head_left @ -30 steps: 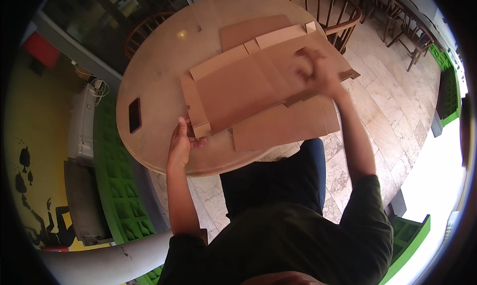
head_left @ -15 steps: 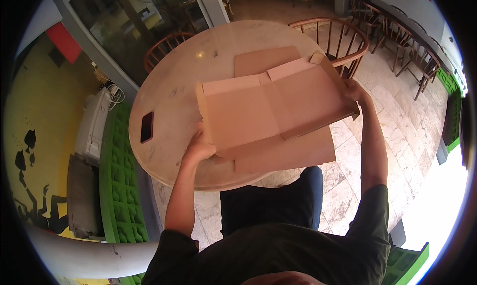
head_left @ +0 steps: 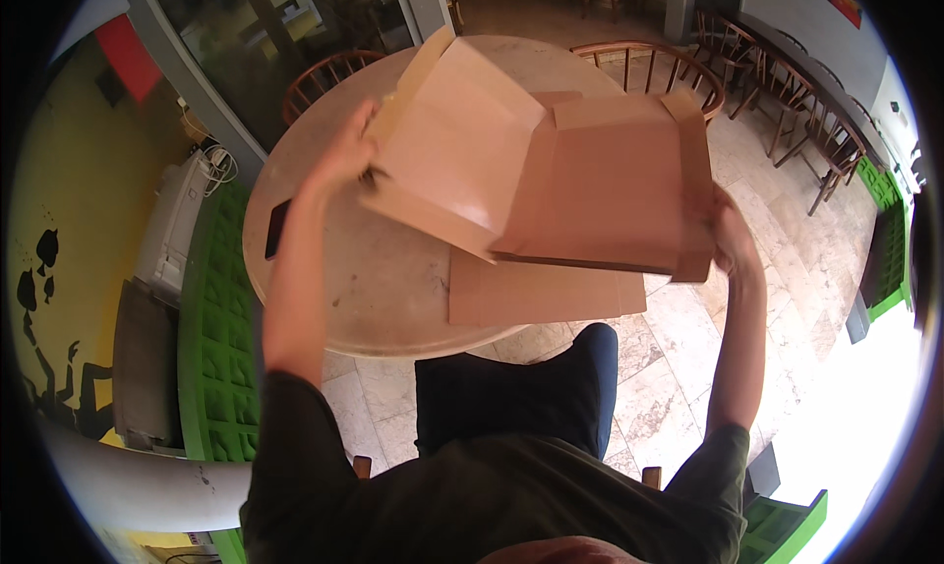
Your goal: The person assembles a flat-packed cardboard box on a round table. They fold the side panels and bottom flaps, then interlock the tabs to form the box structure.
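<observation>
A brown folding cardboard box (head_left: 615, 185) is held up over the round table, bent along its middle crease into two shallow halves with raised side walls. My left hand (head_left: 346, 149), somewhat blurred, grips the outer wall of the left half, which tilts upward. On the other side my right hand (head_left: 730, 235) is closed on the right wall, its fingers partly hidden by the board. Beneath the box lies a flat cardboard sheet (head_left: 541, 294), sticking out over the near table edge.
The round stone-like table (head_left: 383, 308) carries a dark phone (head_left: 278, 228) at its left, partly behind my left forearm. Wooden chairs stand beyond it, one at the far right (head_left: 659, 67) and one at the far left (head_left: 329, 77). A green lattice panel (head_left: 221, 367) is on the left.
The box's left half has swung up and away with my left hand, so the box now folds at its crease with walls raised. My right hand has moved slightly nearer.
</observation>
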A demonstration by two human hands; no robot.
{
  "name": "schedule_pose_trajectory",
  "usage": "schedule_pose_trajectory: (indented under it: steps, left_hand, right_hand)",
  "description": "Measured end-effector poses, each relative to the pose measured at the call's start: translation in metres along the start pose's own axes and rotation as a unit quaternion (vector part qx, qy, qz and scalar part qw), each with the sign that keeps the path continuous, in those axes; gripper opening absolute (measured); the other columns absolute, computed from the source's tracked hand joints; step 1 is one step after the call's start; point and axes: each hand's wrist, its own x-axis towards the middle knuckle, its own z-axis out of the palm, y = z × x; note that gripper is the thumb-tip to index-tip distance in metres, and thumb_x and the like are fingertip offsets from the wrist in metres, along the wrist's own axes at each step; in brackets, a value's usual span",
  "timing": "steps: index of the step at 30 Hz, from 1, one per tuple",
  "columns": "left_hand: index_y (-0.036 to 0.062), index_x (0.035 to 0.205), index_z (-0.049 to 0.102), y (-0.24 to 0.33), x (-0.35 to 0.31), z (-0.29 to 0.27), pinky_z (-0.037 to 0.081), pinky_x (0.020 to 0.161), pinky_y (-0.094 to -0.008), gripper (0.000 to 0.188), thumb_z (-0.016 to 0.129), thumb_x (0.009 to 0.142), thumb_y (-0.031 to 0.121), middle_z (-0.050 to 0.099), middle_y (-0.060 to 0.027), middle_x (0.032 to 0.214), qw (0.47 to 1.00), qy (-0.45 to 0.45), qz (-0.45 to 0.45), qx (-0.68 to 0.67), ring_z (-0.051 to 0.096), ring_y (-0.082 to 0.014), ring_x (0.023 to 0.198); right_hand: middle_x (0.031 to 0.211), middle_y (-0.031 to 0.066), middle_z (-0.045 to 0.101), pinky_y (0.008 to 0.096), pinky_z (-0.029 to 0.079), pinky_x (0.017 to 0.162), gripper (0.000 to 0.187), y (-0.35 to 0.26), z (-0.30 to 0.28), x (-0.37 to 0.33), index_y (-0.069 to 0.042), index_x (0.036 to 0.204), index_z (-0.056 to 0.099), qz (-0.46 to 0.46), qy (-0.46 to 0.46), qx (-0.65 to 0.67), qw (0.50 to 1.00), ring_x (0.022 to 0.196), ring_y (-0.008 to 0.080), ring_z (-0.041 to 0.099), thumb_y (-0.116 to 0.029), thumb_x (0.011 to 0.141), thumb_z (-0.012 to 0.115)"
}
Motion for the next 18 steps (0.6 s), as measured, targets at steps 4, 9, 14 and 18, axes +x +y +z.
schedule_pose_trajectory:
  steps: [4, 9, 14, 18]
  left_hand:
    - [0.0021, 0.115, 0.059, 0.02, 0.104, -0.027, 0.05, 0.089, -0.0357, 0.031, 0.059, 0.086, -0.008, 0.068, -0.0191, 0.108, 0.981, -0.056, 0.088, 0.162, 0.06, -0.0241, 0.096]
    - [0.0069, 0.124, 0.062, 0.025, 0.161, 0.036, 0.051, 0.096, -0.0455, 0.036, 0.07, 0.089, 0.004, 0.071, -0.0192, 0.115, 0.954, 0.022, 0.157, 0.253, 0.07, -0.0296, 0.109]
    - [0.011, 0.145, 0.057, 0.011, 0.14, 0.097, 0.037, 0.115, -0.0592, 0.055, 0.074, 0.094, 0.02, 0.066, -0.0178, 0.139, 0.83, 0.178, 0.115, 0.516, 0.058, -0.0338, 0.137]
    - [0.0032, 0.143, 0.059, 0.033, 0.052, 0.137, 0.042, 0.115, -0.053, 0.061, 0.074, 0.098, 0.041, 0.063, -0.0264, 0.141, 0.948, 0.001, 0.13, 0.291, 0.057, -0.0405, 0.137]
  right_hand:
    - [0.128, 0.0157, 0.063, 0.0442, 0.059, 0.1, 0.055, 0.047, 0.05, -0.057, 0.0, 0.14, 0.053, 0.065, 0.039, 0.117, 0.99, 0.119, 0.0289, 0.065, 0.002, 0.085, 0.06]
    - [0.124, 0.0156, 0.063, 0.046, 0.061, 0.095, 0.056, 0.132, 0.163, -0.083, -0.01, 0.144, 0.042, 0.058, 0.129, 0.228, 0.963, 0.122, 0.0302, 0.064, 0.0, 0.093, 0.061]
    - [0.123, 0.0163, 0.067, 0.0429, 0.063, 0.092, 0.03, 0.146, 0.191, -0.09, 0.0, 0.135, 0.051, 0.105, 0.048, 0.222, 0.968, 0.11, 0.031, 0.072, -0.009, 0.106, 0.054]
    - [0.118, 0.0179, 0.067, 0.0407, 0.062, 0.081, 0.038, 0.112, 0.157, -0.103, -0.005, 0.138, 0.053, 0.244, -0.119, 0.025, 0.962, 0.097, 0.0246, 0.073, -0.006, 0.102, 0.064]
